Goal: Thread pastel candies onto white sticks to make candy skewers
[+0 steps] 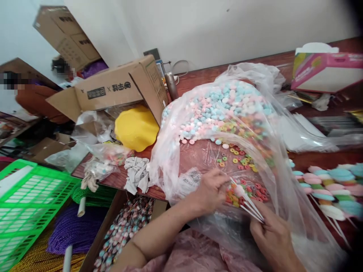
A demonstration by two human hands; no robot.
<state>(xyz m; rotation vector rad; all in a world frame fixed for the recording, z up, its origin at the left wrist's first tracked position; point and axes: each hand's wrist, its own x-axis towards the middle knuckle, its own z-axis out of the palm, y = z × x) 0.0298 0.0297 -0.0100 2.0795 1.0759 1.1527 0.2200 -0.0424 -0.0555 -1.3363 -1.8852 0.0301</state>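
My right hand (273,234) is closed around several thin white sticks (252,209), which fan out toward the upper left. A pale pink candy (239,191) shows among the sticks, seemingly on one of them. My left hand (211,192) is closed in a pinch beside the tip of one stick; what its fingers hold is hidden. Just beyond the hands lie red and yellow gummy rings (259,192) on a clear plastic sheet (195,156). A big heap of pink, blue and white candies (218,100) spreads behind them, inside the open plastic.
Finished candy skewers (334,185) lie at the right. A cardboard box (107,88), yellow bag (137,128) and grey cloth (136,174) stand left. A green basket (36,200), purple cord bundle (76,226) and pink carton (317,70) surround the table. Two people are far left.
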